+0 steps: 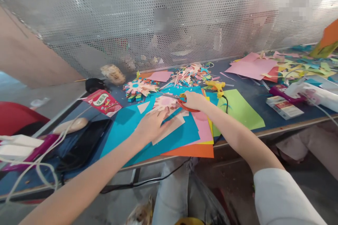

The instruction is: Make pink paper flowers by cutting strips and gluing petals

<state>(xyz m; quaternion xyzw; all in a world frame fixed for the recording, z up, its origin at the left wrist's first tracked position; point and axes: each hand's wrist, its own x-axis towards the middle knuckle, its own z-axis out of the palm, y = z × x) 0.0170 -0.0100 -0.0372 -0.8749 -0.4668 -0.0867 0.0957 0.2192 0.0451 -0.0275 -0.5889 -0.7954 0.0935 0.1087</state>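
My left hand [151, 123] lies on pale pink paper [174, 126], its fingers touching the lower edge of a pink paper flower [165, 102] with cut petals. The thumb is apart from the fingers. My right hand [194, 100] is closed on scissors [188, 107] with red and yellow handles. Their blades point left, across the far side of the flower; whether they cut into it I cannot tell. Underneath is a large blue sheet [124, 126], with a small pale triangle of paper [143, 107] on it. Behind, to the left, stands a layered, fringed paper flower [136, 87].
A yellow glue gun [216, 86] with a black cord sits beyond my right hand, by a green sheet [237, 109]. Paper scraps [191, 74] lie along the perforated metal panel [118, 24]. At left are a red packet [104, 102], a black phone [86, 142] and white cables [39, 163].
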